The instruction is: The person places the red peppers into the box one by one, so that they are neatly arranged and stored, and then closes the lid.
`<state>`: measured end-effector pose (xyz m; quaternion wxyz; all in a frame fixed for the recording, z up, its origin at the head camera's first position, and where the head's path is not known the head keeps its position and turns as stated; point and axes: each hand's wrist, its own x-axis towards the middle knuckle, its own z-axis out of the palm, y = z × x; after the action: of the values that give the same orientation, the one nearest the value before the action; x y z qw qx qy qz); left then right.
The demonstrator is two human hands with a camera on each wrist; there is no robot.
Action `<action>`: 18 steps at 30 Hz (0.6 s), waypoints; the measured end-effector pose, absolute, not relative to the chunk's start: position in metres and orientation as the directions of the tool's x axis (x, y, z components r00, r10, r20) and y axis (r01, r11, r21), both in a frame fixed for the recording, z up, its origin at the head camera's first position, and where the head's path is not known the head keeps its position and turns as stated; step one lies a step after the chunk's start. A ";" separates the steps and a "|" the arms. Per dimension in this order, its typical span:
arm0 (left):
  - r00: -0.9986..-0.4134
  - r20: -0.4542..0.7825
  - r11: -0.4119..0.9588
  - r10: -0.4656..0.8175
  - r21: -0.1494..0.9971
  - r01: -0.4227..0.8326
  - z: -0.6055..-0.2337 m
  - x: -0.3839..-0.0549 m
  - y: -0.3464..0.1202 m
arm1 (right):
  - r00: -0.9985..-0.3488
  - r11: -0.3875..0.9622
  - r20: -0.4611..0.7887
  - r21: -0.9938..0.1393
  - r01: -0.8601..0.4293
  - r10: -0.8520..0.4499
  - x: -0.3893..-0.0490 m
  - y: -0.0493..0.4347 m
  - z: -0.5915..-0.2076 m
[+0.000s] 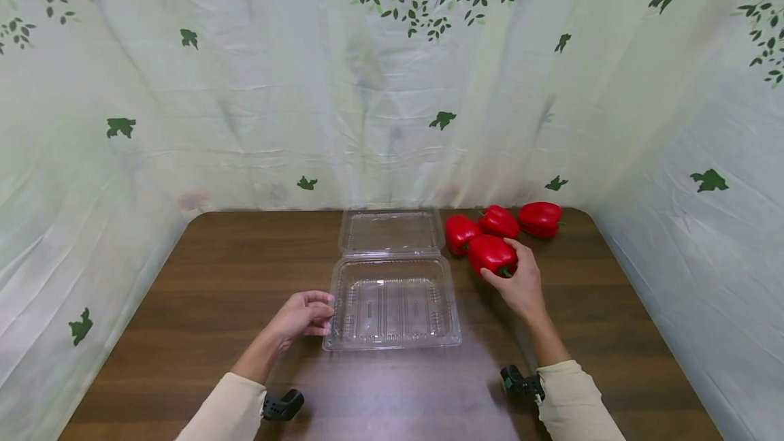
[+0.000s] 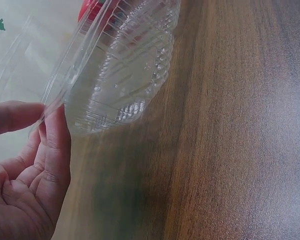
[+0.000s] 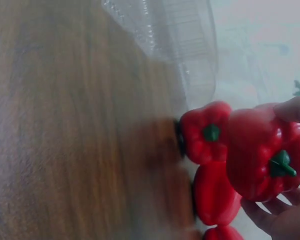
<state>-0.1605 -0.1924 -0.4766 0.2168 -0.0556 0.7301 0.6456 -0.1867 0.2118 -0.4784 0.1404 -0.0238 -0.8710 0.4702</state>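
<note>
My right hand (image 1: 523,283) grips a red bell pepper (image 1: 490,254) between thumb and fingers. In the right wrist view the held pepper (image 3: 262,155) shows its green stem, and it is off the table. Three more red bell peppers lie behind it: one at the left (image 1: 461,234), one in the middle (image 1: 499,222) and one at the right (image 1: 540,219). A clear plastic clamshell box (image 1: 392,303) stands with its lid (image 1: 392,233) folded back. At the box's left rim is my left hand (image 1: 303,314); the left wrist view shows its thumb and fingers pinching that rim (image 2: 52,102).
Everything stands on a brown wood-grain table (image 1: 233,271). A pale curtain (image 1: 275,87) with leaf prints hangs behind the table and along both sides. Each wrist carries a black camera, the left one (image 1: 283,405) and the right one (image 1: 520,382).
</note>
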 end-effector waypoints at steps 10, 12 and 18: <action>-0.899 -0.393 0.149 0.193 0.918 -0.369 -0.477 -0.160 -0.192 | -0.980 0.510 0.158 -0.857 -0.074 0.124 -0.183 0.202 -0.467; -0.898 -0.395 0.149 0.194 0.917 -0.371 -0.477 -0.160 -0.192 | -0.982 0.507 0.157 -0.858 -0.082 0.107 -0.183 0.200 -0.465; -0.896 -0.399 0.152 0.193 0.915 -0.375 -0.475 -0.161 -0.192 | -0.988 0.497 0.145 -0.862 -0.098 0.056 -0.184 0.193 -0.460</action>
<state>-0.1613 -0.1918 -0.4753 0.2190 -0.0624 0.7267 0.6481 -0.1839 0.1931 -0.4601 0.0772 0.0122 -0.8617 0.5014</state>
